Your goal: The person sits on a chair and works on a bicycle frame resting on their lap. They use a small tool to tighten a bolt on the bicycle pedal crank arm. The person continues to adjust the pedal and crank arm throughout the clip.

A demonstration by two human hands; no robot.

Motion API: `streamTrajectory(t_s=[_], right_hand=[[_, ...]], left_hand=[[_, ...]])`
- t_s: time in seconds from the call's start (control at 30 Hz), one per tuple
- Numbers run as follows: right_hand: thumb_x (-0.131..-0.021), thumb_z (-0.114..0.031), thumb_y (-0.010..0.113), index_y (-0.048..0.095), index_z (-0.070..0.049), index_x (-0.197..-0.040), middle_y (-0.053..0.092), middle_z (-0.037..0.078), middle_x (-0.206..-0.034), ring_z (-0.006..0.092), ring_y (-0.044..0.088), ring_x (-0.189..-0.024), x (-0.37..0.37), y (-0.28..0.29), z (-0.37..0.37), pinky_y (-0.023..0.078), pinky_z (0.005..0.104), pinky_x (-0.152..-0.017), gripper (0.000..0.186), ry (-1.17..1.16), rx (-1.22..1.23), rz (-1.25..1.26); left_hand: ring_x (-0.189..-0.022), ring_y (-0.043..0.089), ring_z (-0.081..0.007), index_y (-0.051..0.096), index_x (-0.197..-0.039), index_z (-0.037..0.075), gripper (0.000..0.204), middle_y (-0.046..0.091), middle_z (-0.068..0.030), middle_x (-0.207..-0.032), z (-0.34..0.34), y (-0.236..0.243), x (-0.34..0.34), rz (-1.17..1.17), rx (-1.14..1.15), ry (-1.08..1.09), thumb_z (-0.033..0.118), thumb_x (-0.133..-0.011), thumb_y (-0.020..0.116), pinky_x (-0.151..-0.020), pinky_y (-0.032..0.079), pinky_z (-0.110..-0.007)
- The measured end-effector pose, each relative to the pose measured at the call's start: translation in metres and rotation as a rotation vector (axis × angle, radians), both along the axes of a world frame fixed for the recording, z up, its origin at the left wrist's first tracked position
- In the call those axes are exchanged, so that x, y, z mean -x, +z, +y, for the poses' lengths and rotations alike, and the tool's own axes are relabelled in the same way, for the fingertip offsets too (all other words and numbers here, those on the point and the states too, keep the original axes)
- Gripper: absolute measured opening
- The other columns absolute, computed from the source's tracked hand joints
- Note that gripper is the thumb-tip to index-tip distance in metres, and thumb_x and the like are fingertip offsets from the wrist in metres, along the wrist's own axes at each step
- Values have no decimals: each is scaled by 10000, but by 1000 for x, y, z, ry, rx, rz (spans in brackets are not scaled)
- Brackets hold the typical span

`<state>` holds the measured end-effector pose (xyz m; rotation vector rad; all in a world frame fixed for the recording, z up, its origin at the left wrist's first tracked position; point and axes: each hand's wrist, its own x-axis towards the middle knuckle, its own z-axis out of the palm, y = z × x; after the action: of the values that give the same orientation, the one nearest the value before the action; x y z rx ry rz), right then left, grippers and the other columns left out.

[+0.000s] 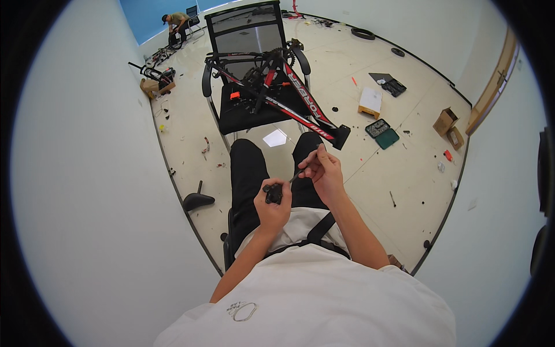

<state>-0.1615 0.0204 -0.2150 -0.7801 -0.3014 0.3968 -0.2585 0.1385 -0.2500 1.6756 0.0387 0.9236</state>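
My left hand [276, 211] is closed round a small black mechanical part [273, 193], held above my lap; its exact kind I cannot make out. My right hand [325, 176] pinches a thin dark rod-like tool [296, 174], which slants down toward the black part. Whether its tip touches the part is too small to tell. Just beyond my knees, a black, red and white bicycle frame [304, 96] leans across the seat of a black mesh-back chair [247, 32]. A small orange-red item [235, 95] lies on that seat.
Right of the chair, the floor holds a green tool case [386, 137], a black case [394, 87], a white-topped box [370, 102] and cardboard boxes [445, 122]. At left are a bicycle saddle [198, 200] and a carton [158, 87]. Another person [176, 26] sits far back.
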Motion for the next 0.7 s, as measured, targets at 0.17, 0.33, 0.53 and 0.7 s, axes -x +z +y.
streamTrajectory(t_s=[0.17,0.33,0.53,0.7], right_hand=[[-988,-346,482,591,-8,-816,647,124,-752,124,573,-564,-2,6,-4,550,311,-608,395,65,-54,12],[-993,-279,490,579,-10,-828,630,103,-738,106,536,-557,3,26,-7,530,283,-587,328,-79,118,-167],[-991,-240,499,582,-23,-814,588,61,-701,83,479,-553,-10,42,-29,457,241,-527,292,-294,77,-252],[-966,-231,525,604,6,-853,554,11,-665,48,493,-556,-5,46,-30,387,210,-493,274,-195,542,-502]], left_hand=[[-592,524,-58,540,-919,15,71,575,-31,-722,4,7,-1,54,123,-92,32,-889,603,-509,414,-214],[-519,494,-98,533,-900,28,67,562,-76,-719,4,26,-1,169,633,-309,75,-904,581,-438,374,-252],[-514,458,-104,530,-898,46,75,554,-78,-763,12,25,-1,154,905,-499,87,-886,591,-440,344,-236],[-508,468,-107,533,-863,36,71,549,-66,-714,13,33,-1,159,922,-501,47,-878,601,-442,355,-247]])
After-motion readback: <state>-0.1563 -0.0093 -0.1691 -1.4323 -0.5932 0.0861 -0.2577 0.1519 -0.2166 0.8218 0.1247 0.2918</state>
